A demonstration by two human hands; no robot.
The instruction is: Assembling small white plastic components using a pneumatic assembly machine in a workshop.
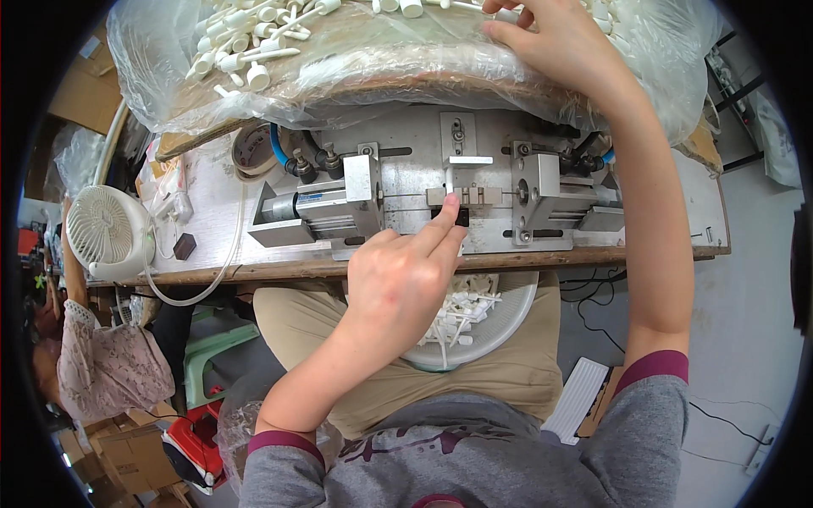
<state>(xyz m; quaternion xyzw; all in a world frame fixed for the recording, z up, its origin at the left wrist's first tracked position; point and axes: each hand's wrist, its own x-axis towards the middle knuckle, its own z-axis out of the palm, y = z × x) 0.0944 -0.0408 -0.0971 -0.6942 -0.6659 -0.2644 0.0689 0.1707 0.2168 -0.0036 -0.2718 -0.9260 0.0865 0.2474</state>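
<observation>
My left hand [398, 275] reaches over the front of a metal fixture [487, 196]. Its index finger is stretched out, the tip resting on a small white plastic piece [450, 188] seated in the block. Nothing shows gripped in that hand. At the far edge, my right hand [555, 42] is over a raised, plastic-covered shelf, thumb and fingers closed around a white stemmed plastic piece [506, 16]. Many similar white pieces [258, 42] with round heads and thin stems lie heaped on the shelf's left. The top of the right hand's surroundings is cut off by the frame.
Pneumatic cylinders [326, 207] flank the fixture on both sides. A basket [517, 315] of white pieces sits on my lap below the table edge [313, 269]. A white fan [106, 230] and a tape roll [257, 151] are at left. Another person's patterned sleeve [114, 364] shows.
</observation>
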